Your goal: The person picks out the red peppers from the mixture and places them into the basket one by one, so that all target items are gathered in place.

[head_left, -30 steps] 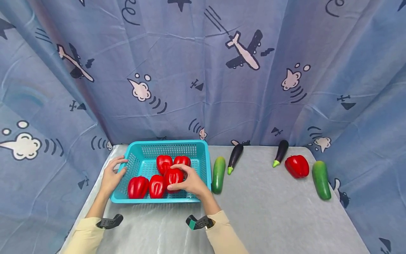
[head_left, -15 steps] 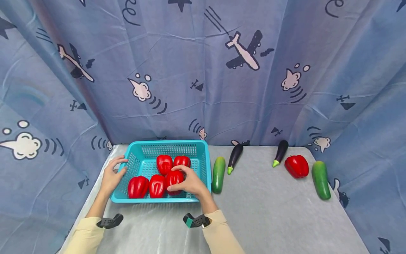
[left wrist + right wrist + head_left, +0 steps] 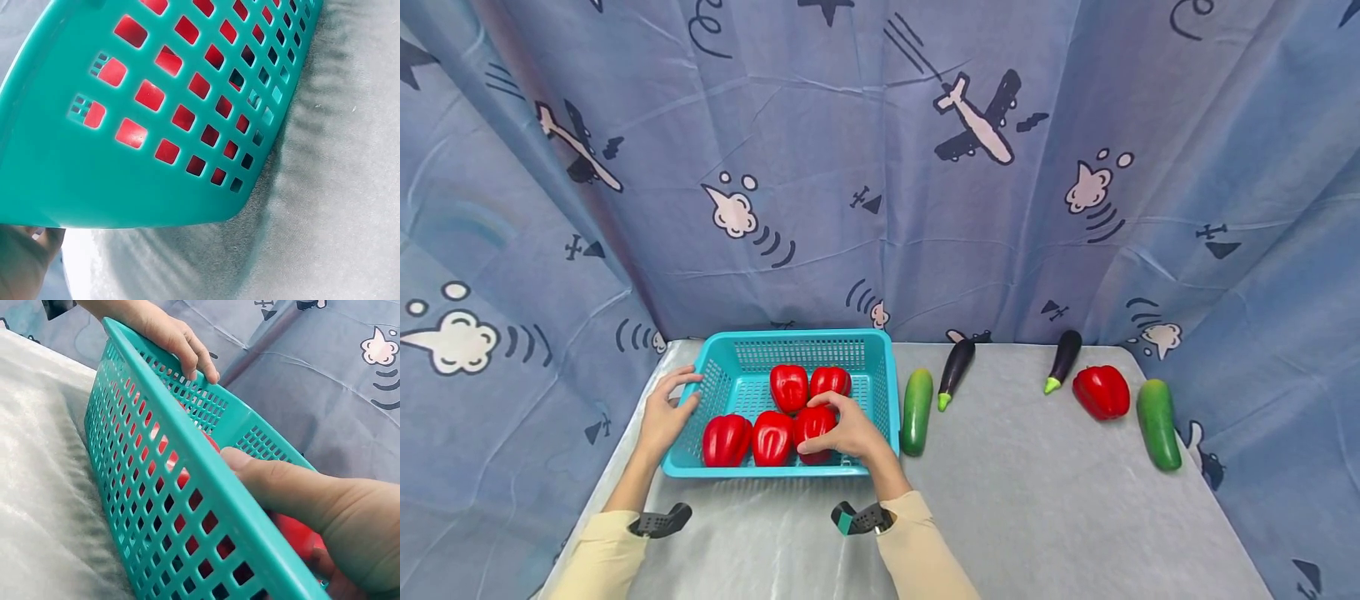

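Note:
My right hand (image 3: 852, 435) holds a red bell pepper (image 3: 812, 431) at the front right inside a turquoise plastic basket (image 3: 782, 472), thumb on its near side and fingers on its far side. In the right wrist view my thumb (image 3: 275, 478) reaches over the basket's front rim, with red showing below it. My left hand (image 3: 664, 414) rests its fingertips on the basket's left rim. Two more red bell peppers (image 3: 772, 439) (image 3: 727, 442) stand in the front row, left of the held one. Behind them sit two others (image 3: 789, 388) (image 3: 831, 382).
Right of the basket lie a cucumber (image 3: 917, 413) and an eggplant (image 3: 956, 374). Farther right on the grey tabletop (image 3: 1022, 500) are another eggplant (image 3: 1063, 362), a red bell pepper (image 3: 1102, 392) and a second cucumber (image 3: 1159, 425). A blue patterned curtain (image 3: 820, 275) hangs behind and at both sides.
My right hand has lowered the bell pepper and shifted it slightly right and toward me, beside the front-row peppers. The left hand has stayed at the rim.

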A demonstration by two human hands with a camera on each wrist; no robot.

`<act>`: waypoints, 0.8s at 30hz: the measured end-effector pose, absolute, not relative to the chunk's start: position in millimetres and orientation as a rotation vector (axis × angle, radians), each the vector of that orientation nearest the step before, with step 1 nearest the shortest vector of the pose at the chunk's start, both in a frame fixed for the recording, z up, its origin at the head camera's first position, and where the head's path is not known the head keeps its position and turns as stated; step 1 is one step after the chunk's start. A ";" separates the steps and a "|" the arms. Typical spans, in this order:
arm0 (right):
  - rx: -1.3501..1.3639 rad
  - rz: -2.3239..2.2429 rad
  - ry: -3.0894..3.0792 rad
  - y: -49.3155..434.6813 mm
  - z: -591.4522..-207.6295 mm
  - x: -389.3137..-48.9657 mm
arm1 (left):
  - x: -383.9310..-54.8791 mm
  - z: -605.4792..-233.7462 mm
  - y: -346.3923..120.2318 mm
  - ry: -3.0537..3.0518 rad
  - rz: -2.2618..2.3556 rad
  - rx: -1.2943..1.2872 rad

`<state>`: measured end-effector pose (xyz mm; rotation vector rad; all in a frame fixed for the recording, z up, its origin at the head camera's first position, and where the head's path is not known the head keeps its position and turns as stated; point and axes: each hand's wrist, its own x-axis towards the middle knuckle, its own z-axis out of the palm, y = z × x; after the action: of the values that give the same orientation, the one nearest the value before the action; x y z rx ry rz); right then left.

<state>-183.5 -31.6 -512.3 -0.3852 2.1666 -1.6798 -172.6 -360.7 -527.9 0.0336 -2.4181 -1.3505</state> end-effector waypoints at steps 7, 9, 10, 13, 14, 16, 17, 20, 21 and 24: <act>-0.395 -1.611 2.221 -34.1 -513.0 -183.8 | -174.1 -527.9 -361.1 -2.427 -1.335 0.032; -0.391 -1.582 2.246 -34.7 -513.3 -184.1 | -173.6 -527.4 -361.2 -2.431 -1.338 0.034; -0.389 -1.566 2.259 -34.6 -513.2 -184.2 | -173.5 -527.7 -361.2 -2.431 -1.342 0.034; -0.387 -1.507 2.300 -34.8 -513.3 -184.5 | -173.3 -527.2 -361.1 -2.423 -1.353 0.025; -0.388 -1.491 2.308 -34.8 -513.3 -184.4 | -173.2 -527.4 -361.1 -2.418 -1.358 0.024; -0.388 -1.465 2.319 -34.8 -513.6 -184.2 | -173.3 -527.0 -360.5 -2.413 -1.358 0.019; -0.390 -1.457 2.323 -35.1 -513.8 -184.0 | -173.2 -526.6 -360.3 -2.414 -1.359 0.020; -0.398 -1.432 2.332 -35.1 -514.2 -183.4 | -173.0 -525.4 -359.7 -2.433 -1.344 0.035; -0.402 -1.421 2.338 -35.2 -514.3 -183.2 | -172.8 -524.9 -359.5 -2.441 -1.336 0.040; -0.419 -1.411 2.347 -35.5 -514.1 -182.9 | -172.7 -524.3 -359.4 -2.453 -1.329 0.050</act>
<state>-182.9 -35.5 -514.1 -0.4188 2.3469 -1.4115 -172.7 -359.4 -524.3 0.0503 -2.4530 -1.3294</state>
